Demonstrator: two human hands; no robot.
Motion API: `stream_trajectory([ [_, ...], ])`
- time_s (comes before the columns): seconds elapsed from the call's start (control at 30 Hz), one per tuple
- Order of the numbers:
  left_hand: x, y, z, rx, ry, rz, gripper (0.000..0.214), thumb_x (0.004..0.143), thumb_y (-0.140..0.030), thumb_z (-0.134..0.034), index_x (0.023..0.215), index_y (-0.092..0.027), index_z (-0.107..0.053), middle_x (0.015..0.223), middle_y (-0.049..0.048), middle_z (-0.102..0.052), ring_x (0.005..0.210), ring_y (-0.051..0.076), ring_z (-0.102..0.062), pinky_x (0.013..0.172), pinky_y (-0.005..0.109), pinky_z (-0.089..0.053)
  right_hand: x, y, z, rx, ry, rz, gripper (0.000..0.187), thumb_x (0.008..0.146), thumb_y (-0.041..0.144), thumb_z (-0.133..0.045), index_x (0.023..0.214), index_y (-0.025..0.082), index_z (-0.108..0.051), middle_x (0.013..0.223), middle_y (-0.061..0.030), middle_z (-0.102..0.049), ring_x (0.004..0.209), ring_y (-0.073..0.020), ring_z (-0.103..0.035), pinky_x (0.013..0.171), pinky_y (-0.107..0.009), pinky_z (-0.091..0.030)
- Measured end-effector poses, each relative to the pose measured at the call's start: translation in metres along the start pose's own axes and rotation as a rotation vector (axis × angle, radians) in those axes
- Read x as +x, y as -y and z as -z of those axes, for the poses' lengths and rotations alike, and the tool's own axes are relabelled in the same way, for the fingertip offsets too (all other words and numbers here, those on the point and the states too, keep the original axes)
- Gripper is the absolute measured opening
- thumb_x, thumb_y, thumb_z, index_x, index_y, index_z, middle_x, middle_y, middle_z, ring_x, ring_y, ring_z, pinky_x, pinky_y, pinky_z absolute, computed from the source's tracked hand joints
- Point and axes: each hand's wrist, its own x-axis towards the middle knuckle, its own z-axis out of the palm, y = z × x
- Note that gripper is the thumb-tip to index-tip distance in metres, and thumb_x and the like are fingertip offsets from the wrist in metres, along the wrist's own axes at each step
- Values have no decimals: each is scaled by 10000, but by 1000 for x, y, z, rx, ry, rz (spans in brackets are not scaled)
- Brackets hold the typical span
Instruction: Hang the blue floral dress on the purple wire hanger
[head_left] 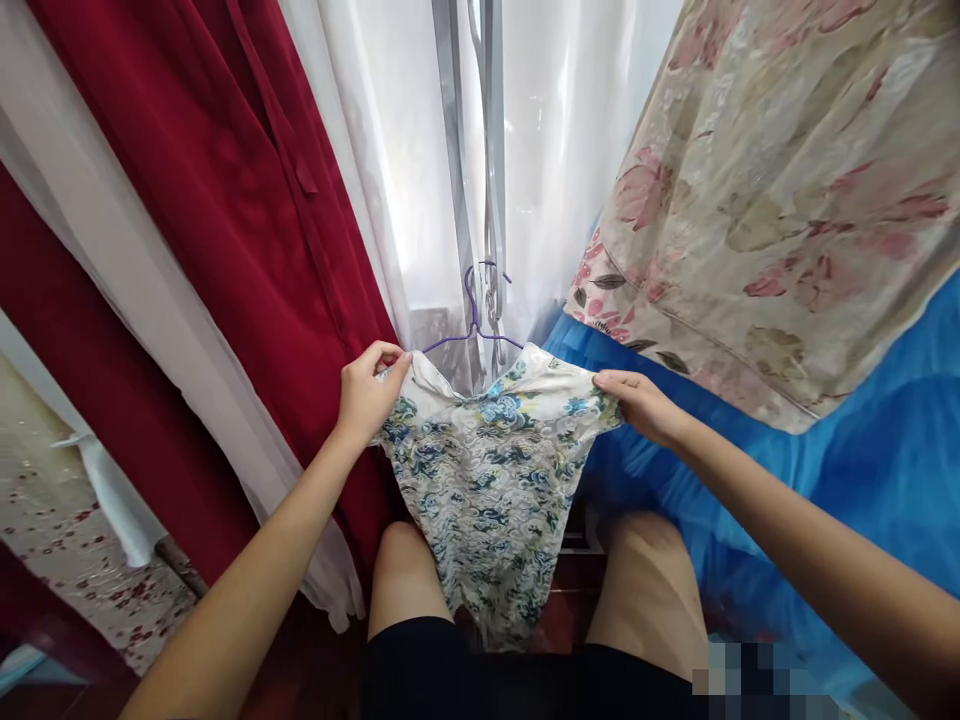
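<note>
A blue-and-white floral garment (491, 480) hangs on a purple hanger (474, 325) in front of me, its lower end draping down between my knees. My left hand (367, 390) is closed, pinching the garment's left shoulder. My right hand (641, 403) is closed on the right shoulder edge. Both arms reach forward from the bottom corners. The hanger's hook rests against a metal window frame (457, 190).
A dark red garment (225, 230) hangs at the left beside sheer white curtains (555, 150). A beige floral fabric (795, 190) hangs at the upper right over bright blue tulle (862, 460). A white red-speckled cloth (67, 550) lies lower left.
</note>
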Motion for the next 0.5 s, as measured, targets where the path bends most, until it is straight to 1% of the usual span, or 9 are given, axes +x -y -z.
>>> stream_trajectory([
  [0.07, 2, -10, 4, 28, -1, -39, 291, 973, -413, -547, 879, -175, -687, 827, 46, -704, 755, 176, -618, 706, 265, -438, -1, 6, -1, 26, -112, 38, 316, 776, 511, -771, 778, 203, -699, 720, -48, -717, 647, -216, -653, 647, -341, -508],
  [0.13, 6, -19, 7, 77, 1, -58, 373, 1019, -428, -447, 914, -180, -705, 867, 60, -721, 780, 192, -633, 703, 277, -423, 8, 22, -9, 34, -229, 105, 345, 772, 553, -747, 829, 216, -700, 745, -53, -725, 706, -253, -675, 652, -355, -515],
  [0.17, 9, -21, 8, 124, 4, -56, 386, 1023, -445, -435, 930, -188, -707, 871, 58, -720, 783, 196, -632, 694, 280, -409, 13, 33, -17, 18, -270, 144, 368, 783, 584, -715, 848, 223, -692, 754, -56, -722, 736, -267, -679, 647, -357, -514],
  [0.23, 13, -18, 9, 250, 7, -28, 356, 981, -502, -512, 907, -205, -694, 796, 34, -687, 729, 192, -598, 654, 278, -361, 19, 54, -38, -50, -296, 236, 389, 826, 620, -644, 855, 232, -662, 776, -60, -705, 783, -272, -671, 653, -347, -503],
  [0.3, 13, -6, 8, 321, -4, 22, 374, 923, -545, -590, 778, -204, -635, 663, 4, -588, 637, 168, -515, 617, 278, -308, 9, 69, -64, -160, -254, 353, 383, 880, 607, -588, 783, 236, -596, 759, -47, -658, 756, -238, -633, 658, -326, -471],
  [0.37, 8, 12, 5, 220, -63, 114, 487, 943, -583, -527, 643, -200, -515, 580, -10, -470, 576, 147, -426, 592, 283, -283, -16, 73, -90, -330, -88, 480, 404, 956, 549, -508, 704, 232, -505, 710, -29, -582, 682, -196, -560, 643, -312, -418],
  [0.4, 3, 21, 4, 117, -109, 174, 539, 967, -606, -461, 606, -205, -457, 565, -12, -429, 561, 141, -396, 583, 286, -283, -33, 71, -100, -444, 59, 535, 407, 992, 497, -459, 685, 230, -470, 684, -23, -544, 648, -183, -520, 632, -314, -389],
  [0.47, -7, 34, 1, -121, -226, 298, 609, 996, -652, -326, 572, -217, -377, 556, -10, -384, 546, 134, -365, 567, 288, -290, -63, 61, -114, -654, 442, 634, 371, 1013, 373, -434, 672, 228, -430, 643, -10, -488, 586, -166, -445, 609, -326, -333],
  [0.5, -12, 36, -1, -239, -270, 347, 634, 999, -673, -272, 562, -220, -350, 554, -10, -367, 538, 132, -353, 558, 289, -290, -73, 55, -117, -706, 542, 654, 379, 1013, 329, -428, 650, 229, -386, 606, 2, -437, 552, -159, -392, 591, -334, -301],
])
